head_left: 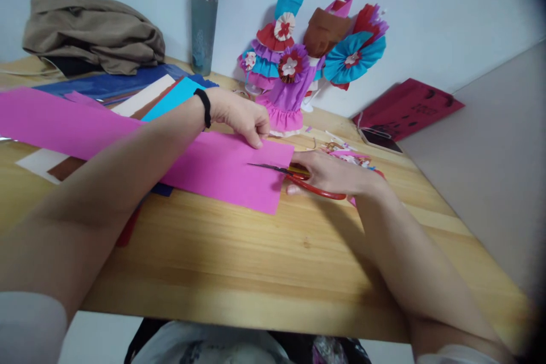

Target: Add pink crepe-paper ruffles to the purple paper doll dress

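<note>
"In the head view, how does the pink paper strip (226, 165) lie?"
"Above the wooden table (273, 256), its long axis running from the left edge, slanting nearer toward its right end."
"And the grips?"
"The left hand (243, 118) pinches its far edge, fingers curled; the right hand (327, 173) is wrapped round red-handled scissors (318, 189), tips pointing left over the strip."

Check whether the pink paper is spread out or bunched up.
Spread out: the pink paper runs as a long strip past the left hand, both right-end corners showing.
</note>
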`<state>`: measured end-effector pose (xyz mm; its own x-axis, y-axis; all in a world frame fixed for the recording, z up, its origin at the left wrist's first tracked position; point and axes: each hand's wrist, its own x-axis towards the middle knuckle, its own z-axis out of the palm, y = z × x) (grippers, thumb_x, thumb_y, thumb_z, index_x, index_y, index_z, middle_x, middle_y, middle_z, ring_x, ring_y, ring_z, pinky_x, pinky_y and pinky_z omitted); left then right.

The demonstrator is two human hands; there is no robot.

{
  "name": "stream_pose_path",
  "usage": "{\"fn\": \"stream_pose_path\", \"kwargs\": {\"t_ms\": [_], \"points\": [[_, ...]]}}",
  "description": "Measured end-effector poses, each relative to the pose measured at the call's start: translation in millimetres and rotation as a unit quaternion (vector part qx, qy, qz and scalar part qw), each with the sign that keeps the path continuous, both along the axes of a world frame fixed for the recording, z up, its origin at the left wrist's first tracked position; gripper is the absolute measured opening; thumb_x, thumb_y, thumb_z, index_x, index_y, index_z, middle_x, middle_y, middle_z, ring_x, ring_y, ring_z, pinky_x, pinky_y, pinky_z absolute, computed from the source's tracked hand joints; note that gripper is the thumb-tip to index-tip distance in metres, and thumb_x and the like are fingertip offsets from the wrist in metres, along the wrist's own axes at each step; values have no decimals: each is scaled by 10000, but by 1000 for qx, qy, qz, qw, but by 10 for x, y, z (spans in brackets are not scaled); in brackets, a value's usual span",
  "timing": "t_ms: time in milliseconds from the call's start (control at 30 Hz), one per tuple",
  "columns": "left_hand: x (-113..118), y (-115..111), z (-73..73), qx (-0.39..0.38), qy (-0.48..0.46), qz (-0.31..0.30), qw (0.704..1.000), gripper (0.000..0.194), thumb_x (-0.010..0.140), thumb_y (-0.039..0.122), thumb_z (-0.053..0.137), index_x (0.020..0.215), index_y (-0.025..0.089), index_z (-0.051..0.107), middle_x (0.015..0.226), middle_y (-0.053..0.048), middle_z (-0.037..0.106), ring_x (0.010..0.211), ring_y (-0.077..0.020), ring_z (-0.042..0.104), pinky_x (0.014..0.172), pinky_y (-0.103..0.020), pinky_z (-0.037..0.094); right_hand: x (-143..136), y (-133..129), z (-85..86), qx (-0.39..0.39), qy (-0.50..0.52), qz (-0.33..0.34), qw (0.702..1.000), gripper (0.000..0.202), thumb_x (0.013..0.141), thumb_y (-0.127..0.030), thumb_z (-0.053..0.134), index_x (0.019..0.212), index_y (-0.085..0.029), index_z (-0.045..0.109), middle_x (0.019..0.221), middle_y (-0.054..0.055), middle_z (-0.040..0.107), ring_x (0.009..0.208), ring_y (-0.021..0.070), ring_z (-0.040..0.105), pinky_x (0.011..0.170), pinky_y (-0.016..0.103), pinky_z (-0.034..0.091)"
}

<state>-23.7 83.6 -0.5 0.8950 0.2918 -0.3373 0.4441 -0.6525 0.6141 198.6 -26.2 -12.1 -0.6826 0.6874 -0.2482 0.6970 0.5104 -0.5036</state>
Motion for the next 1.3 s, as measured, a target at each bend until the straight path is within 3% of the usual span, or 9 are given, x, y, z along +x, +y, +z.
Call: {"fn": "stream_pose_path", "kwargs": {"t_ms": [233, 433, 633, 767, 967, 1133, 1300], "points": [[-5, -35, 29, 18, -3, -2, 1000, 124, 887, 113, 598, 808, 42, 661, 608, 47, 532, 611, -62, 376, 638, -240, 241, -24, 51, -38, -1, -5, -1, 1000, 566, 852, -623, 629, 1162, -153, 687, 1019, 89, 733, 817, 219, 615, 740, 330, 482], [-23, -37, 43, 22, -13, -13, 1000, 112, 864, 124, 596, 800, 73, 672, 613, 33, 543, 587, -76, 402, 607, -236, 266, -76, 101, -11, 14, -18, -3, 1000, 510, 827, -674, 616, 830, -170, 692, 843, 43, 701, 705, 177, 553, 651, 290, 431], [-32, -33, 45, 21, -13, 10, 1000, 111, 836, 130, 613, 733, 97, 635, 600, 18, 528, 604, -98, 429, 611, -248, 289, -105, 116, 21, 30, -47, -46, 997, 489, 795, -691, 626, 736, -208, 675, 694, 15, 639, 617, 173, 518, 578, 290, 402], [-65, 7, 22, 1, -10, 10, 1000, 166, 862, 197, 642, 739, 86, 628, 595, 21, 499, 616, -86, 399, 640, -249, 302, -83, 116, -1, 23, -40, -43, 998, 402, 817, -607, 646, 780, -211, 704, 751, 24, 687, 675, 205, 591, 603, 300, 425], [-182, -37, 129, -10, 68, 17, 997, 400, 816, 427, 750, 870, 40, 667, 643, -1, 572, 792, -133, 504, 765, -245, 376, -38, 111, -22, 44, -31, -36, 998, 368, 834, -563, 648, 904, -214, 743, 789, 18, 719, 720, 218, 623, 646, 300, 445], [-248, -17, 127, -19, 113, 11, 993, 373, 848, 368, 705, 923, 6, 654, 631, 11, 584, 802, -122, 541, 774, -238, 386, -46, 97, -9, 56, -29, -44, 997, 467, 832, -608, 631, 935, -170, 754, 767, 45, 710, 703, 214, 604, 638, 301, 428], [-281, 64, 70, -104, 87, 18, 991, 287, 837, 299, 642, 931, 28, 626, 634, 16, 618, 706, -103, 578, 687, -221, 375, -38, 105, -18, 31, 10, -37, 999, 538, 812, -695, 628, 858, -168, 727, 798, 54, 696, 702, 198, 587, 649, 305, 439]]}}
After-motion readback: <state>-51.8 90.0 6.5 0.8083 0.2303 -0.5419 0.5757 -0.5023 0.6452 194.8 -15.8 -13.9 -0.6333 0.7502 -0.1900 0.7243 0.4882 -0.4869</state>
